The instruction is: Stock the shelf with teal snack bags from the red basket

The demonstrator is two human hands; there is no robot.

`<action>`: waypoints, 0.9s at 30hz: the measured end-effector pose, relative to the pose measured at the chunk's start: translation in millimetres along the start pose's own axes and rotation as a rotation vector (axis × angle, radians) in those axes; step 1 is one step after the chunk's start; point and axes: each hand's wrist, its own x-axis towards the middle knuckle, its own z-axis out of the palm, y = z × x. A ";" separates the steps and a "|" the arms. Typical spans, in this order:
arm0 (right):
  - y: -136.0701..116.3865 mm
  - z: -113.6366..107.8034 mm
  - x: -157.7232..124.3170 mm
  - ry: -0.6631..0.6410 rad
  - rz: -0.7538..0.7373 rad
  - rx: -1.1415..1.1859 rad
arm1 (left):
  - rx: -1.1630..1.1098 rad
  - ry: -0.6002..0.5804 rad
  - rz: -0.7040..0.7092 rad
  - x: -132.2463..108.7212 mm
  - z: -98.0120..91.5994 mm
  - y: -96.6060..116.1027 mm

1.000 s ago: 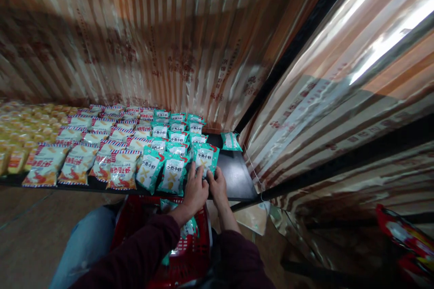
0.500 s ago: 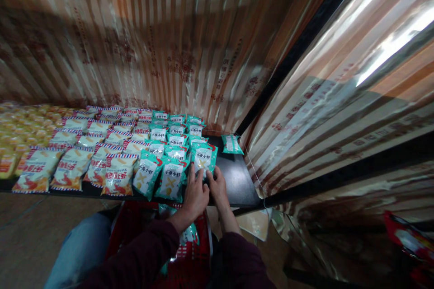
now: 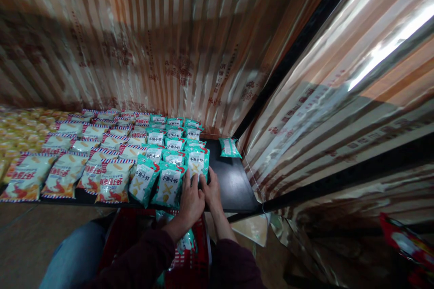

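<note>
A teal snack bag [image 3: 197,159] with a white label stands upright at the front of the right-hand column on the black shelf [image 3: 233,185]. My left hand [image 3: 191,199] grips its lower left part, fingers lying along the front. At its lower right edge, my right hand [image 3: 212,192] holds the same bag, fingers curled round the side. Just left of my left hand leans another teal snack bag [image 3: 169,183], and one more teal bag [image 3: 143,179] stands beside that. Further teal bags are lined up behind in rows.
White snack bags with striped edges [image 3: 113,180] and yellow packets [image 3: 27,131] fill the shelf leftward. A single teal bag [image 3: 230,147] lies at the back right corner. Below the shelf is a red basket [image 3: 200,257] holding teal bags. A black post [image 3: 267,99] rises at right.
Both hands and the held bag have shifted slightly left and down in view, with the bag now more in line with its column. The whole view has also moved a little.
</note>
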 end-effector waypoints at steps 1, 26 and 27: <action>-0.7 0.0 -0.1 -0.001 0.004 0.003 | -0.004 0.005 0.001 0.2 0.3 -0.7; -42.0 15.3 -95.8 -0.008 -0.135 0.013 | 0.637 0.478 0.491 -37.3 -94.3 -44.9; -45.7 23.1 -99.6 -0.033 -0.168 -0.008 | 0.652 0.506 0.456 -35.6 -102.6 -53.6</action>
